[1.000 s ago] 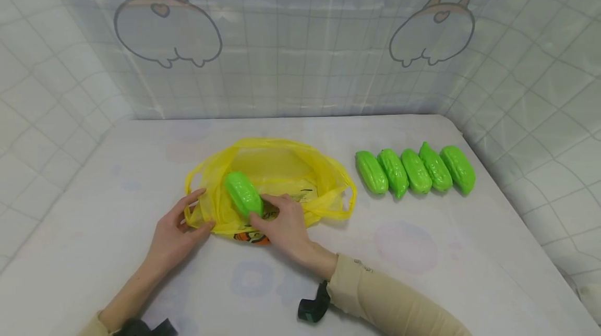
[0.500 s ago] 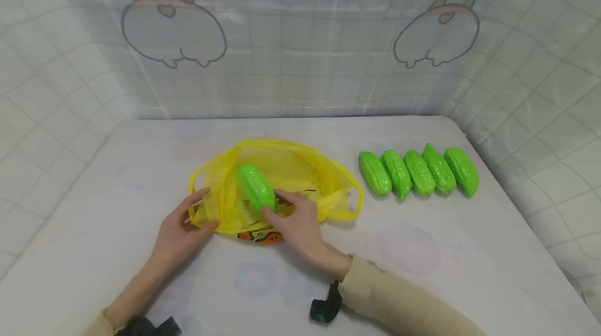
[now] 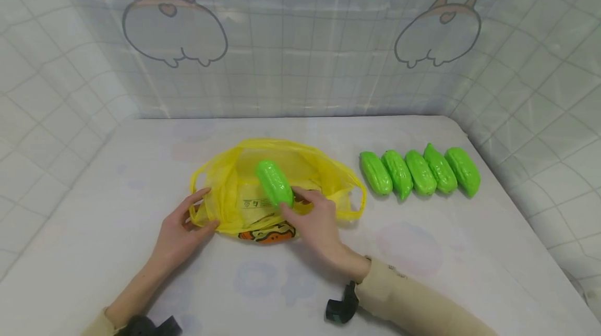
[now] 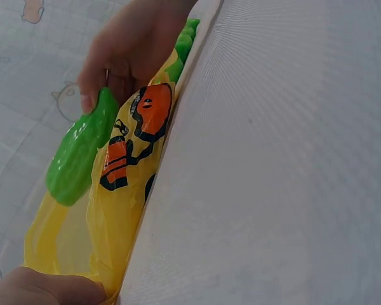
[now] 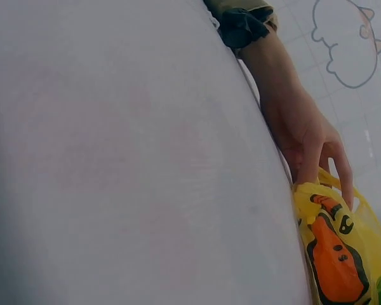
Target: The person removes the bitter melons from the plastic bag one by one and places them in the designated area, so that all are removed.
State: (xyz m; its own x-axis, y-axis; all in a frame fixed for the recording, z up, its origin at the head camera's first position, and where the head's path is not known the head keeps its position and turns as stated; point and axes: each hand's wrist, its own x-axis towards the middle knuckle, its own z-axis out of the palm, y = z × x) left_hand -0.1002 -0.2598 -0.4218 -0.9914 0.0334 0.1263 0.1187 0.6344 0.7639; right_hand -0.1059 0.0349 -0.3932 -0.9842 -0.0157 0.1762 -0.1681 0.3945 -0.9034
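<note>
A glossy green bitter melon (image 3: 274, 182) is pinched at its near end between the thumb and fingers of my right hand (image 3: 320, 224). It tilts over the mouth of a yellow plastic bag (image 3: 300, 156), which lies on the table with its opening spread. My left hand (image 3: 178, 231) pinches the bag's left edge beside a handle loop. In the left wrist view the bumpy melon (image 4: 82, 149) hangs from the right fingers above the bag's orange print. The right wrist view shows the left hand (image 5: 305, 130) with thumb and fingers at the bag's rim.
Several more green bitter melons (image 3: 420, 173) lie side by side in a row at the right of the white table (image 3: 404, 284). Curtain-like walls with a grid pattern (image 3: 300, 38) stand behind and at both sides. A black wrist camera (image 3: 341, 307) sits under the right sleeve.
My right hand has moved to the right with the bitter melon, from the left part of the bag's mouth to near its middle. The left hand keeps its place on the bag's edge.
</note>
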